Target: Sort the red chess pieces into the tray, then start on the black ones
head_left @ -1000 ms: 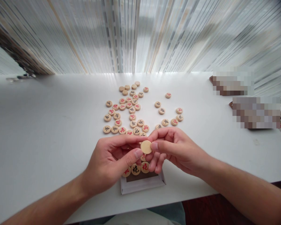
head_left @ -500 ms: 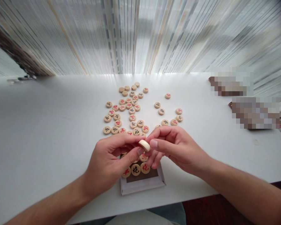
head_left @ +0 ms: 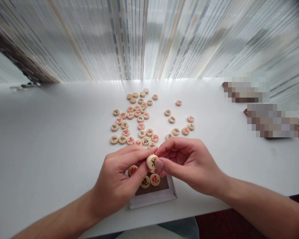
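A round wooden Chinese chess piece [head_left: 151, 161] with a black character is pinched between both hands, its marked face tilted toward me. My left hand [head_left: 124, 176] grips it from the left with thumb and fingers. From the right, my right hand [head_left: 183, 157] has its thumb on the piece's face and its fingers curled behind. Below the hands lies a shallow box [head_left: 154, 198] with a white rim and brown bottom. Inside it are several pieces, among them a red-marked piece [head_left: 154, 179] and a black-marked piece [head_left: 145, 182]; my hands hide part of the box.
Many loose chess pieces, red-marked [head_left: 141, 126] and black-marked [head_left: 146, 140], lie scattered beyond my hands on the white table [head_left: 64, 139]. Some blank-topped pieces [head_left: 133, 100] sit farthest back. Two blurred-out objects [head_left: 271, 121] stand at the right. A striped curtain [head_left: 149, 39] hangs behind.
The held piece has turned from nearly edge-on so that its black character now faces me. Both hands have dropped slightly, still pinching it.
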